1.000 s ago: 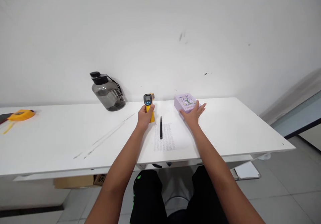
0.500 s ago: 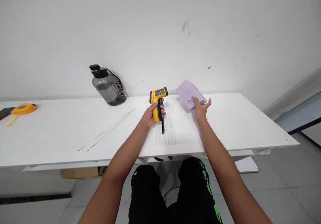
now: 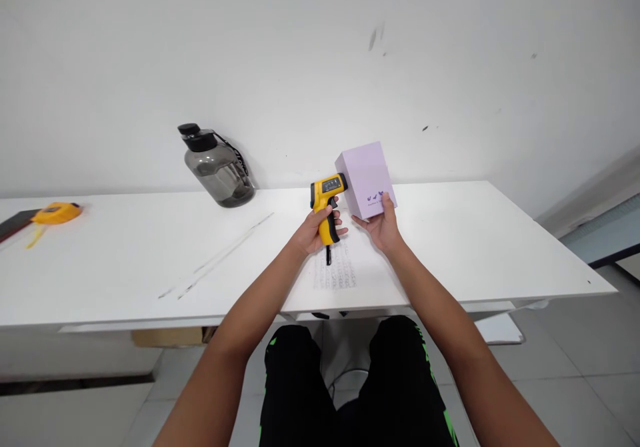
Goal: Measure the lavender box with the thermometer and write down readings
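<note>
My left hand (image 3: 313, 231) is closed around the handle of a yellow and black infrared thermometer (image 3: 326, 190), held upright above the table with its nose toward the right. Gripped at its lower end by my right hand (image 3: 385, 230), a lilac box (image 3: 369, 177) with small dark printed figures is raised over the table. The thermometer's nose is right by the box's left side; whether they touch I cannot tell. Below my left hand, a black pen (image 3: 329, 255) shows by a sheet of handwritten lines (image 3: 334, 277).
A large grey see-through bottle (image 3: 215, 170) with a black lid stands against the wall. Farther left on the white table (image 3: 125, 253) lie a yellow tape measure (image 3: 57, 213) and a dark flat object (image 3: 17, 225). Under the table is a cardboard box (image 3: 167, 337).
The lilac box has moved left toward the thermometer and turned, so its printed face points at me. My left hand has shifted slightly right with the thermometer.
</note>
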A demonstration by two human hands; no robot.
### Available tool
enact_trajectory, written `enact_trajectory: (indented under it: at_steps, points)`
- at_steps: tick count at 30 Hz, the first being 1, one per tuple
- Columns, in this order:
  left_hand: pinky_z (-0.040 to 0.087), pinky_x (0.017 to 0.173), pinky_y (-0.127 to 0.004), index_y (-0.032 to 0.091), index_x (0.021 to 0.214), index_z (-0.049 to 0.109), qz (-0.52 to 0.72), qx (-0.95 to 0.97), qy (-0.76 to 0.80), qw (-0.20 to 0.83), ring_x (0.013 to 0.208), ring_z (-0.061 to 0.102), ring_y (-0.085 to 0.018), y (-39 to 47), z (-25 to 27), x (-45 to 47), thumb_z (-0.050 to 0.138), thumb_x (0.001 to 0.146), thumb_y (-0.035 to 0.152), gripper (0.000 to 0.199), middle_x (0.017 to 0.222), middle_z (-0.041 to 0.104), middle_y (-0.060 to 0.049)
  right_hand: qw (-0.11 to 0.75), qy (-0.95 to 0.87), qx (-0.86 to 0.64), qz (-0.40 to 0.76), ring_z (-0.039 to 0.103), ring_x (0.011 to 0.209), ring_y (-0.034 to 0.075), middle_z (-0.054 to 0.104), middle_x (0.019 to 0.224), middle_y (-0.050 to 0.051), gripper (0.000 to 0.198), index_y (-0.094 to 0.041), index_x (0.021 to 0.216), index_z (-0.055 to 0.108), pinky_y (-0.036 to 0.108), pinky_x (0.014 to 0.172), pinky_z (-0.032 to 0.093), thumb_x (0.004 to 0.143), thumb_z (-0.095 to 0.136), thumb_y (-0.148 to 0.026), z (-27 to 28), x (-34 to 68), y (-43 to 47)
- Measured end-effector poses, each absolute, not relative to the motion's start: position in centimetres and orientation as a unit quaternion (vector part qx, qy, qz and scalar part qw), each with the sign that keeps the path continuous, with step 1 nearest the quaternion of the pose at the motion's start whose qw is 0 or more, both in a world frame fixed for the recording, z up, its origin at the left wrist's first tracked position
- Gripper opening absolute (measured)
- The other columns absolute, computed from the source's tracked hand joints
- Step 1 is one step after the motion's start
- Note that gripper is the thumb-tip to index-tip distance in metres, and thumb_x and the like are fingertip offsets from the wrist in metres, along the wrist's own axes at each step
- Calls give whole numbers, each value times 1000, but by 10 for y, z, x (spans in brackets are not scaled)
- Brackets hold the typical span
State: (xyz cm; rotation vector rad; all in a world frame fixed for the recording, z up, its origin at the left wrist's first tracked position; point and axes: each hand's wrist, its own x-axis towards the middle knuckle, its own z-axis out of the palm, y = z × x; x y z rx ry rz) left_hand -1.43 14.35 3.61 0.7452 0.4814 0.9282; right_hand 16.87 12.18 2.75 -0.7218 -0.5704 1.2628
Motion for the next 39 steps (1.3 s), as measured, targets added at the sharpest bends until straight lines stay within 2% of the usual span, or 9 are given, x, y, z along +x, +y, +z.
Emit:
enact_trajectory:
  at_steps: [5, 11, 17, 39]
  points:
    - [65, 69, -30, 19, 113, 63, 443, 339, 256, 789, 60, 62, -8, 146, 37, -14, 81, 82, 26, 36, 72, 62, 5, 694, -251, -317, 596, 69, 105, 24, 73, 119, 1, 50, -33, 113, 64, 42, 77, 64, 78, 70, -68, 29, 169, 121]
    - [63, 61, -28, 18, 111, 64, 446, 322, 260, 793, 59, 60, -9, 144, 33, -9, 80, 81, 26, 34, 72, 60, 5, 676, -249, -321, 614, 72, 98, 23, 73, 120, 1, 54, -32, 115, 64, 40, 76, 65, 78, 69, -71, 26, 170, 122]
    - [62, 64, -27, 19, 111, 63, 442, 326, 244, 800, 60, 60, -9, 140, 34, -8, 80, 81, 25, 35, 71, 58, 6, 665, -258, -339, 613, 72, 93, 22, 75, 113, 0, 54, -32, 115, 64, 36, 70, 63, 79, 65, -73, 24, 173, 124]
    - [59, 63, -29, 18, 114, 63, 444, 349, 259, 784, 61, 59, -10, 141, 31, -8, 85, 73, 23, 46, 71, 58, 6, 670, -268, -353, 596, 71, 91, 22, 75, 112, 0, 58, -33, 112, 64, 36, 71, 59, 75, 65, -77, 25, 172, 123]
